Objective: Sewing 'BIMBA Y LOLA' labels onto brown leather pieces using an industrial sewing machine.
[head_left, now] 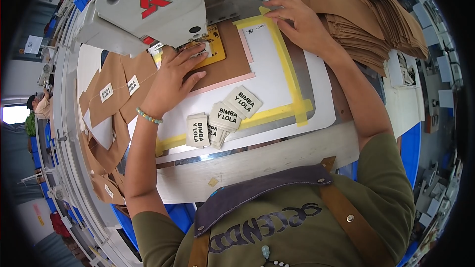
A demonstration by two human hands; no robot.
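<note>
My left hand (178, 79) lies with fingers apart over a yellow template (215, 49) and a small white patch on a brown panel (232, 62), beneath the head of a grey sewing machine (143, 7). Its fingertips are close to the needle area, which is partly hidden. My right hand (304, 29) is at the top right corner of the white board (272, 64) edged with yellow and pink tape, fingers loosely curved and apart, near a yellow tape end. Several printed cream labels (232, 116) are piled at the board's lower middle.
Brown pieces (106, 118), some bearing white labels, are heaped at left. Stacks of brown pieces (361, 24) stand at upper right beside a white box (403, 69). The pale table edge (257, 160) runs before me. A person (39, 104) is in the far left background.
</note>
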